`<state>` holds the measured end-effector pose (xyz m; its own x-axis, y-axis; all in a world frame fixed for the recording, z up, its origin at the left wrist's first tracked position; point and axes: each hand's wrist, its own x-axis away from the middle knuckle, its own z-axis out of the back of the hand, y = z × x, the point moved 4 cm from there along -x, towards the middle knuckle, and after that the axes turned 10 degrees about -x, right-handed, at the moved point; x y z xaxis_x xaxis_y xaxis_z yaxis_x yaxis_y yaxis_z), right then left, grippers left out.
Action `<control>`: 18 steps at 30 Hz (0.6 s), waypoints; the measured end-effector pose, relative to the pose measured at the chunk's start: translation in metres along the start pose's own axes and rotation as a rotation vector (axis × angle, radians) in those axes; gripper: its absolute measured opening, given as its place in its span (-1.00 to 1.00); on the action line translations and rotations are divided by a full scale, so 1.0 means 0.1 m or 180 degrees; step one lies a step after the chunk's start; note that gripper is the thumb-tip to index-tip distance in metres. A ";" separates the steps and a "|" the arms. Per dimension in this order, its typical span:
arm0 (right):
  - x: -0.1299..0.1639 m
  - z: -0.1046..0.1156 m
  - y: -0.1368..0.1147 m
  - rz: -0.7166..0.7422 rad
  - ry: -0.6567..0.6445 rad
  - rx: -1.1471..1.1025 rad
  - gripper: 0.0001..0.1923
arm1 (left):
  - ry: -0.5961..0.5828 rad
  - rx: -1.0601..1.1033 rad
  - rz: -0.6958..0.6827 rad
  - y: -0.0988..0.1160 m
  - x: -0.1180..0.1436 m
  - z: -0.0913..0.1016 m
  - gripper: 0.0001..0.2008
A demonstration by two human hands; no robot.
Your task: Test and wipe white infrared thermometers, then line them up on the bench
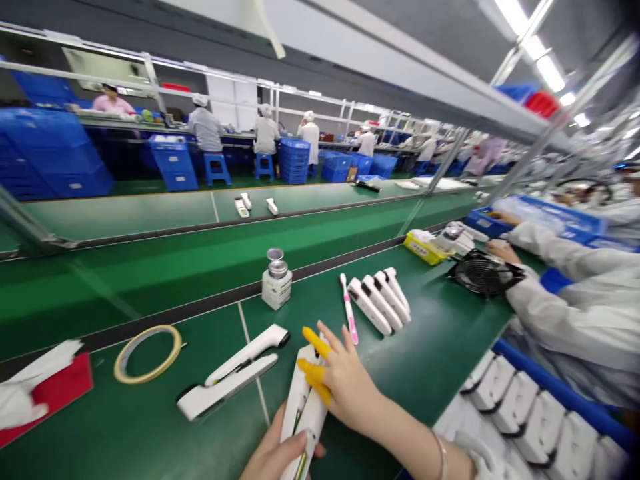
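Note:
My left hand point(273, 453) grips the lower end of a white handheld device housing point(306, 407) lying lengthwise on the green table point(150, 427). My right hand point(340, 377), with yellow finger cots on the thumb and two fingers, rests on the housing's upper part, the other fingers spread. A second white housing point(233, 373), split open into two halves, lies just left of it. Beyond my right hand lie a pink and white pen-like tool point(349, 308) and a row of several white housings point(380, 300).
A white dispenser bottle point(277, 280) stands mid-table and a tape roll point(147, 353) lies left, near a red and white pad point(45, 393). A small black fan point(483, 273) and a yellow box point(424, 247) sit right, by a co-worker's white sleeve point(565, 307). Trays of white parts point(525, 400) fill the near right.

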<state>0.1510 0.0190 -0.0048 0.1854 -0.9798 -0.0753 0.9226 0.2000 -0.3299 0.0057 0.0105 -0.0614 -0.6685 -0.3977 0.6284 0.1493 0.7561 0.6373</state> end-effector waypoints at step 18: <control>0.19 0.13 0.21 0.0209 0.1749 -0.0749 -0.85 | -0.0174 -0.0250 -0.0074 -0.09 0.00 -0.02 -0.18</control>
<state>0.1781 0.0040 -0.0007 -0.0205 -0.8300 -0.5574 0.8037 0.3179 -0.5029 0.0053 0.0024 -0.0663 -0.7109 -0.3842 0.5891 0.1884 0.7030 0.6858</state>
